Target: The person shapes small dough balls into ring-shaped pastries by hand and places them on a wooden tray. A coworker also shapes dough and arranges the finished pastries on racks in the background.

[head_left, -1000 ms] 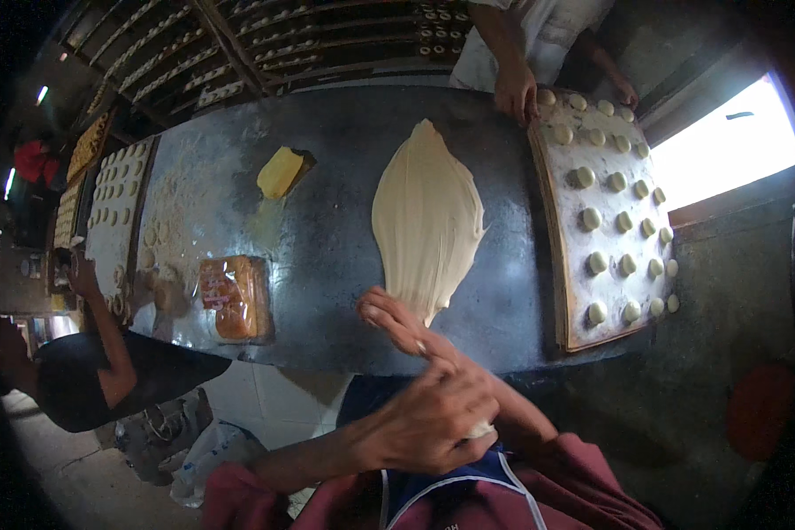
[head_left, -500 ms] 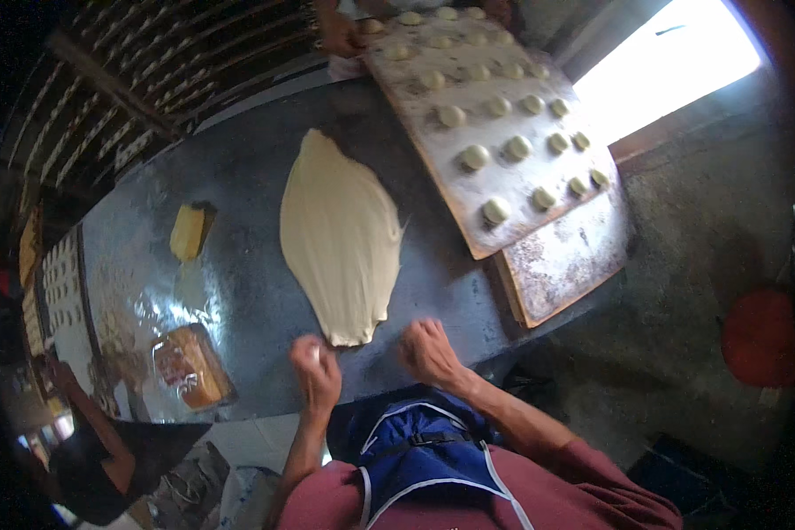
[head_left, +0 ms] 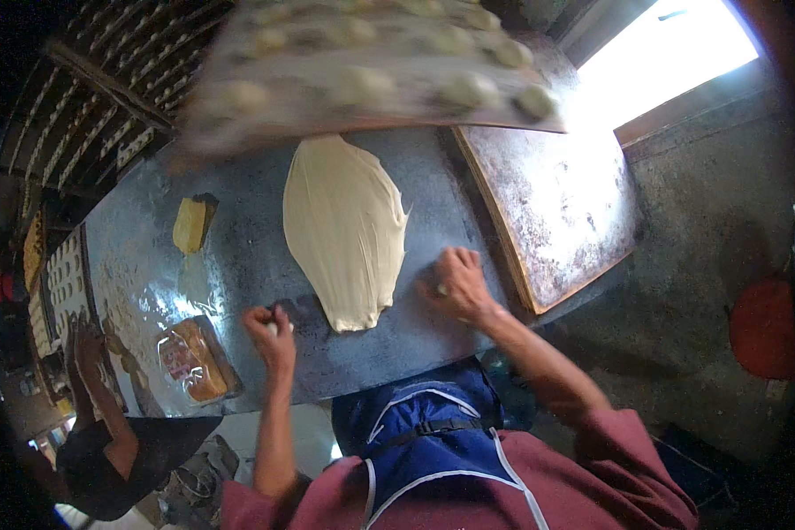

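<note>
A large sheet of pale, stretched dough [head_left: 349, 230] lies on the dark worktop [head_left: 247, 238], long and narrowing at its near end. My left hand [head_left: 271, 334] is closed just left of that near end, and a small whitish bit shows between its fingers. To the right of the dough, my right hand [head_left: 461, 284] is also closed, fingers curled, with a tiny pale bit at the thumb side. Neither hand touches the sheet. What each one grips is too small to name.
A blurred board [head_left: 300, 110] of round dough balls hangs over the table's far side. Stacked boards [head_left: 556, 212] lie at right. Left are a yellow block [head_left: 189, 225] and a bagged loaf [head_left: 194, 362]. Another person's arms [head_left: 97, 380] reach in at far left; racks [head_left: 106, 84] stand behind.
My hands have moved apart, the left one leftward, the right one rightward and farther away. The board of dough balls has swung left off the stacked boards.
</note>
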Demonstrator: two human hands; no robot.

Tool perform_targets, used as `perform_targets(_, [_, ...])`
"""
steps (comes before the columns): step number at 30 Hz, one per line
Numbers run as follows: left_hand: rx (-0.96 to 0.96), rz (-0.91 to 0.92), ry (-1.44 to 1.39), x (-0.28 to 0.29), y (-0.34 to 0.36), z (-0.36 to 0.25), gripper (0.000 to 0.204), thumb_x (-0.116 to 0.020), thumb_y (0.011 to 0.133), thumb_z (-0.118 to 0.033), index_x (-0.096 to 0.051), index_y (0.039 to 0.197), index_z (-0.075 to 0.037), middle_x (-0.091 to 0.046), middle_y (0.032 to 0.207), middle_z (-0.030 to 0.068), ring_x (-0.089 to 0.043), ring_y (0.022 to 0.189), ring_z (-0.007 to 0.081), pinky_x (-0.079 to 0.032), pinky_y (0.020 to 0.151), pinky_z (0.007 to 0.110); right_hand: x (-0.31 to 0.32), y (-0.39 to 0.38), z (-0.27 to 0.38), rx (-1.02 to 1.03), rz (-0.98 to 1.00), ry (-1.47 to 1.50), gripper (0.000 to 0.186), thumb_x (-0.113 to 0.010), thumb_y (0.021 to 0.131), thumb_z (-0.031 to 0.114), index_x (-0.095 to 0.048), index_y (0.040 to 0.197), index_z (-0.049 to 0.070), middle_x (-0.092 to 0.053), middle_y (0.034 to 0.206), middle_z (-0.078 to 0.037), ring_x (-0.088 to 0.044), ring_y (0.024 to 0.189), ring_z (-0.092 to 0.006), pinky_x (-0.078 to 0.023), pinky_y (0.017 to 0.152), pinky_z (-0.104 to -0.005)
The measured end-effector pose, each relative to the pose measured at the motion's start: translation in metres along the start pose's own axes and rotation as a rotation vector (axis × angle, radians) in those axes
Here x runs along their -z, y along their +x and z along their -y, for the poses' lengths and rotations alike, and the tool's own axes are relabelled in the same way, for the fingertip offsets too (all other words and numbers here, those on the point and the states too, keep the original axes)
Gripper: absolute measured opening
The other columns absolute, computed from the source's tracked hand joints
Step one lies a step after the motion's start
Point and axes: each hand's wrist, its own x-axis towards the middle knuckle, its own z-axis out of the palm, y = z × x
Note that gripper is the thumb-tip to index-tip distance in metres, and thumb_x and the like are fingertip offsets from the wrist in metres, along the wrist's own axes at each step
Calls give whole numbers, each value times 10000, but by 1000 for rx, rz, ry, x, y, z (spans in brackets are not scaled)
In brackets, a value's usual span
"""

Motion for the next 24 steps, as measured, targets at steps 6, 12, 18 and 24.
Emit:
perform_targets(6, [-409, 193, 46, 17, -31, 25, 317, -697, 908, -28, -415, 1053, -20, -523, 958, 159, -563, 892, 326, -470, 807, 430, 2, -47, -4, 21, 252, 164, 356, -748, 789, 235, -544, 975, 11, -534, 917, -171, -537, 911, -358, -411, 866, -476])
perform_targets(12, [-138, -54, -27, -32, -9, -20, 311, -659, 871, 34, -416, 1054, -32, -532, 966, 161, -558, 884, 341, -453, 804, 495, -28, -10, 36, 87, -210, 81, 311, -719, 847, 245, -537, 920, 3, -521, 942, -202, -525, 874, -385, -426, 831, -523])
perform_targets(18, [-116, -76, 142, 15, -20, 18, 305, -676, 892, 3, -410, 1039, -22, -555, 990, 171, -565, 937, 353, -452, 862, 484, -4, -35, -20, -5, -136, -6, 299, -687, 831, 137, -501, 1018, -3, -503, 926, -205, -518, 893, -395, -439, 836, -550])
perform_targets(24, [-397, 313, 298, 53, -39, -39, 229, -704, 798, -1, -594, 998, -22, -561, 1111, 145, -559, 1027, 361, -466, 895, 477, -5, -80, -24, 63, 62, 313, 273, -730, 828, 115, -563, 1034, 51, -543, 956, -173, -525, 966, -355, -410, 834, -456])
